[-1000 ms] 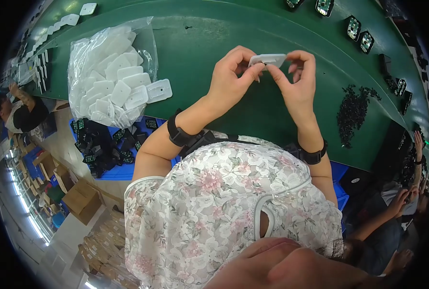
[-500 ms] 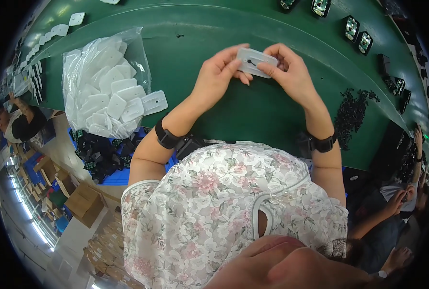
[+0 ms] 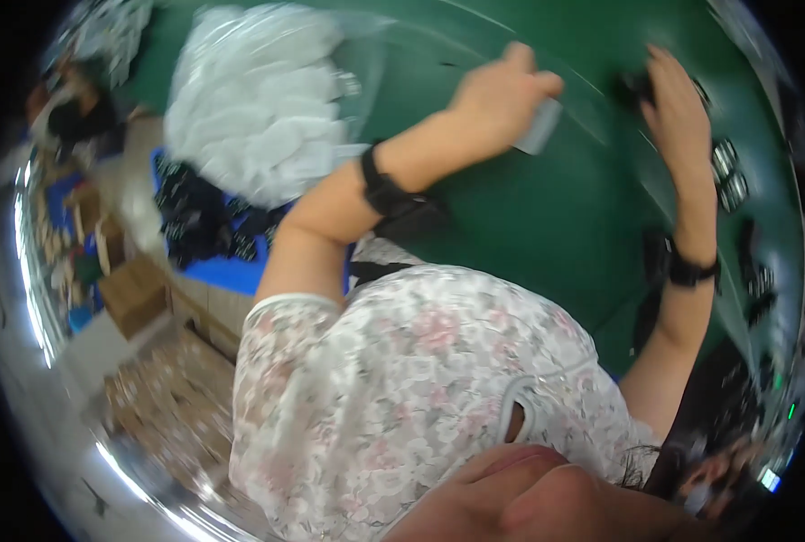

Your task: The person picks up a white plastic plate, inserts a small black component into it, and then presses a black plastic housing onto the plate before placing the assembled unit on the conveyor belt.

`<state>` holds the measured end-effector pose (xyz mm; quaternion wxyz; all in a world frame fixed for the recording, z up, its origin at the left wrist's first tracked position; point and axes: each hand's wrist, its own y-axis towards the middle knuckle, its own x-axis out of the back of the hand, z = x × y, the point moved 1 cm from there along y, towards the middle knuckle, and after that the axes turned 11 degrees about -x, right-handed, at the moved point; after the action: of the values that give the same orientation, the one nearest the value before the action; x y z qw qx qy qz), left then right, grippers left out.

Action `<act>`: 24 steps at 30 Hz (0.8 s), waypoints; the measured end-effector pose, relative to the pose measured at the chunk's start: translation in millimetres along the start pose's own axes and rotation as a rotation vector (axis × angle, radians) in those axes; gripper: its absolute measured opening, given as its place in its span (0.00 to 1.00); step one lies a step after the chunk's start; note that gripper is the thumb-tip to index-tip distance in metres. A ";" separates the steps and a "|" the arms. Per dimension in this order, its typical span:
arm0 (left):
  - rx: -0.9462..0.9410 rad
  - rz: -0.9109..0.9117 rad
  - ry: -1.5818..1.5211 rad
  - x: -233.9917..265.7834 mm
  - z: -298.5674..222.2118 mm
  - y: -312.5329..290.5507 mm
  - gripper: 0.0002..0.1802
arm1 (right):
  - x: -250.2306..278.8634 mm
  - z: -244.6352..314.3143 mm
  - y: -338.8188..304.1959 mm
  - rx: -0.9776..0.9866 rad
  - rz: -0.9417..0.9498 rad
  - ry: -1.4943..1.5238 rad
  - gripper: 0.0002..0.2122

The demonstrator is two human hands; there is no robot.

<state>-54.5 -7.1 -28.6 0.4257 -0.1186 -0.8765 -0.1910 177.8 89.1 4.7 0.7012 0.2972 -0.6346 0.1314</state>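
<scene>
My left hand [image 3: 506, 101] is raised over the green tabletop, its fingers closed on a flat, pale white plastic plate [image 3: 538, 128] that hangs below the fingertips. My right hand [image 3: 680, 117] reaches far right, its thumb and fingers around a dark, blurred black housing [image 3: 635, 88]. What sits inside that housing is too smeared to make out. A clear bag [image 3: 258, 99] full of similar white plates lies to the left of my left forearm.
More black housings with circuit boards [image 3: 727, 172] stand right of my right wrist, others [image 3: 759, 282] nearer. A blue tray [image 3: 231, 274] of black parts sits beyond the table's left edge. Cardboard boxes [image 3: 136, 294] stand on the floor at left, where another person [image 3: 82, 117] is seated.
My right hand has let go of the white plate and moved right to a black housing. The plate stays in my left hand. The whole view has swung round.
</scene>
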 end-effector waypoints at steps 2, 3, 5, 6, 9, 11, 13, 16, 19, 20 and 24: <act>-0.001 -0.068 0.051 -9.2 5.0 -14.6 0.12 | -1.1 17.6 -20.7 -0.098 0.095 0.066 0.27; 0.000 -0.102 0.049 -11.6 2.5 -15.0 0.12 | 3.9 19.4 -29.6 -0.235 0.216 0.059 0.26; 0.019 -0.152 0.147 -10.8 -7.4 -19.1 0.16 | 11.6 29.0 -52.9 -0.344 0.172 -0.024 0.24; 0.040 -0.193 0.216 -14.1 -11.6 -26.3 0.20 | 12.3 36.9 -61.3 -0.373 0.155 -0.061 0.23; 0.024 -0.246 0.384 -27.2 -22.7 -42.0 0.27 | 3.9 40.4 -92.2 -0.453 0.078 -0.181 0.21; -0.035 -0.260 0.453 -30.6 -24.6 -39.6 0.30 | 10.5 48.1 -106.6 -0.503 0.087 -0.134 0.19; -0.082 -0.310 0.486 -36.5 -18.0 -43.2 0.24 | 5.1 53.9 -108.7 -0.515 0.090 -0.036 0.17; -0.110 -0.350 0.488 -52.2 -6.9 -39.5 0.17 | 1.3 48.8 -113.4 -0.444 0.092 0.317 0.13; -0.261 -0.332 0.342 -56.2 -2.3 -35.8 0.15 | -4.2 42.1 -122.2 -0.527 0.051 0.423 0.14; -0.280 -0.337 0.323 -56.7 -1.2 -33.3 0.15 | -3.0 39.7 -124.5 -0.489 0.027 0.458 0.14; -0.345 -0.113 0.178 -42.0 6.2 -30.3 0.20 | 3.3 37.3 -121.4 -0.451 0.072 0.412 0.15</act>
<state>-44.5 -33.5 -72.5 0.4634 -0.1233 -0.7949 -0.3717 216.2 -29.1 -21.7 0.8584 0.0786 -0.5021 0.0695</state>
